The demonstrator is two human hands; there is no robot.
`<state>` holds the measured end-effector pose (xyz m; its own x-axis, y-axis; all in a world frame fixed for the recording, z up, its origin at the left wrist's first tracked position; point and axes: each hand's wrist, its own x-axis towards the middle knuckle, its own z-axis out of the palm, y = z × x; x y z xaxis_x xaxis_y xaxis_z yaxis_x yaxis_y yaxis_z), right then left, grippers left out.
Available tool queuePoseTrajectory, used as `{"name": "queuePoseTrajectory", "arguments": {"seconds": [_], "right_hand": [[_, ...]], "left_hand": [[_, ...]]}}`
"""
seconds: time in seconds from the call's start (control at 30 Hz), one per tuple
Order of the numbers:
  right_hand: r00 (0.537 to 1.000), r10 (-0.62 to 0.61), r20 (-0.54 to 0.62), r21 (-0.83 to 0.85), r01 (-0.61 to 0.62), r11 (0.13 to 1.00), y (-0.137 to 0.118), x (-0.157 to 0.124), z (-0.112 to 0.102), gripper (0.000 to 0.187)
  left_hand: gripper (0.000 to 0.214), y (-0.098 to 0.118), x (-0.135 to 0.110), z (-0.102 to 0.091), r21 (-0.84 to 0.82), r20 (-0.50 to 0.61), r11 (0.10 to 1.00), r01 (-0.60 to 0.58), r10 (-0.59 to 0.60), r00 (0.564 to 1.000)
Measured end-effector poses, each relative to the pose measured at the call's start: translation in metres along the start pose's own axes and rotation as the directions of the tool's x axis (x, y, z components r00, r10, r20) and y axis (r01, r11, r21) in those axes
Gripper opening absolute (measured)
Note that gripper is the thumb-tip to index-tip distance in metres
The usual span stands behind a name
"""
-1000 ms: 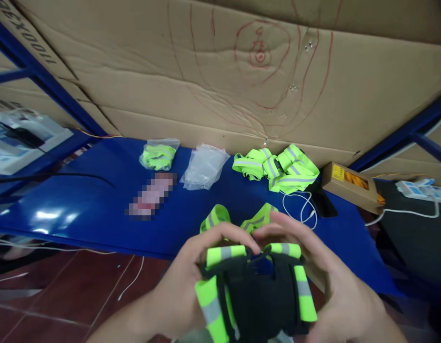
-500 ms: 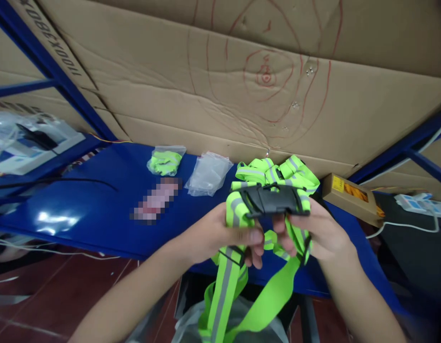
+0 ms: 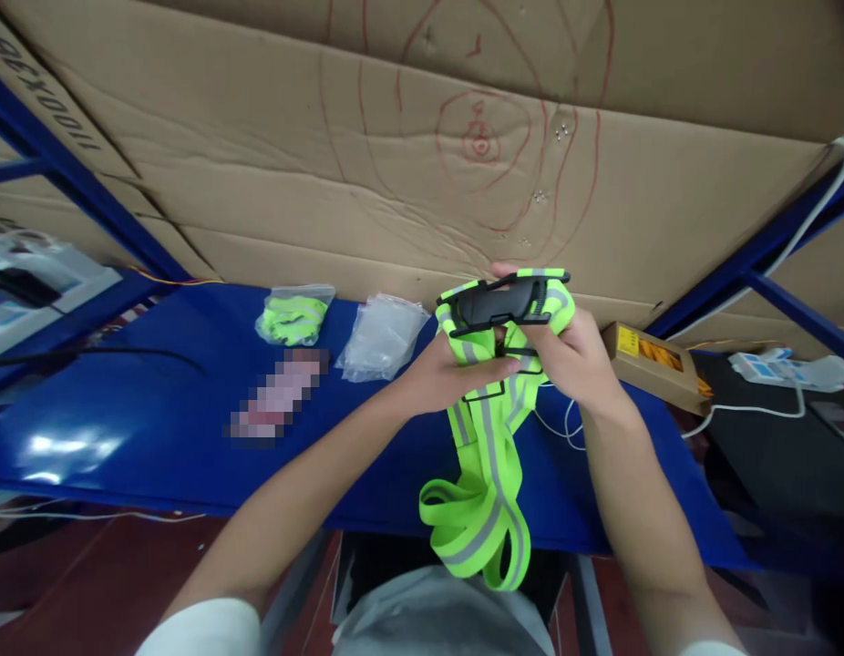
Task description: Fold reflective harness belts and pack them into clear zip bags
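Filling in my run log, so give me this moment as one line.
left hand: holding green strap | right hand: same strap | black buckle: at top, loops hanging below | blue table: clear bags

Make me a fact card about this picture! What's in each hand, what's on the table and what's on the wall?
Left hand: holding the green strap
Right hand: holding it too
Strap: black buckle on top, loops hanging below
Table: bag with something green inside, clear bags, white cable
Wall: cardboard with red rings
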<state>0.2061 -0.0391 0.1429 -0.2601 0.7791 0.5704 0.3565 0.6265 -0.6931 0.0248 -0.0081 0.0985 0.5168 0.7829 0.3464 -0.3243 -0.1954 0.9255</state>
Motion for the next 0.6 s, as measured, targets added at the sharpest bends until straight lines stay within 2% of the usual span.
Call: {"name": "queuePoseTrajectory", "arguments": {"seconds": [0.03, 0.1, 0.13, 0.17, 0.23, 0.3, 0.33, 0.43, 0.53, 0.6], "right_hand": [[1.0, 0.011, 0.027, -0.028, -0.01, 1.0, 0.002, 0.0, -0.004, 0.048], [0.999, 0.019, 0.035, -0.096, -0.016, 0.995, 0.005, -0.001, -0.011, 0.077], [0.999, 0.008, 0.032, -0.133, -0.004, 0.991, 0.007, -0.001, -0.015, 0.088], [0.999, -0.009, 0.05, -0.17, 0.018, 0.985, 0.007, -0.001, -0.017, 0.092], [0.984, -0.03, 0.175, -0.24, 0.072, 0.968, 0.007, -0.001, -0.018, 0.076], [0.949, 0.007, 0.315, -0.31, 0.096, 0.946, 0.004, -0.001, -0.015, 0.05], [0.933, 0.037, 0.358, -0.337, 0.092, 0.937, 0.003, -0.001, -0.013, 0.044], [0.914, 0.106, 0.391, -0.348, 0.04, 0.937, 0.004, -0.002, -0.01, 0.049], [0.915, 0.195, 0.353, -0.331, -0.072, 0.941, 0.011, -0.002, -0.015, 0.062], [0.897, 0.268, 0.351, -0.36, -0.135, 0.923, 0.016, -0.001, -0.018, 0.058]], "left_hand": [[0.03, -0.006, -0.002, 0.001, -0.025, -0.034, 0.999, 0.032, -0.033, 0.999], [0.035, -0.019, -0.006, 0.002, -0.07, -0.061, 0.992, 0.109, -0.113, 0.992], [0.038, -0.025, -0.009, 0.001, -0.104, -0.05, 0.983, 0.149, -0.154, 0.987], [0.041, -0.031, -0.011, 0.001, -0.13, -0.025, 0.974, 0.183, -0.188, 0.982], [0.045, -0.04, -0.017, 0.0, -0.136, 0.028, 0.965, 0.226, -0.225, 0.974], [0.046, -0.046, -0.022, -0.001, -0.086, 0.042, 0.963, 0.257, -0.254, 0.966], [0.046, -0.047, -0.024, -0.002, -0.058, 0.034, 0.959, 0.276, -0.274, 0.961], [0.045, -0.05, -0.026, -0.004, -0.043, 0.016, 0.941, 0.335, -0.335, 0.942], [0.049, -0.052, -0.024, -0.005, -0.079, 0.006, 0.938, 0.338, -0.338, 0.941], [0.049, -0.053, -0.023, -0.005, -0.097, -0.008, 0.941, 0.324, -0.326, 0.945]]}}
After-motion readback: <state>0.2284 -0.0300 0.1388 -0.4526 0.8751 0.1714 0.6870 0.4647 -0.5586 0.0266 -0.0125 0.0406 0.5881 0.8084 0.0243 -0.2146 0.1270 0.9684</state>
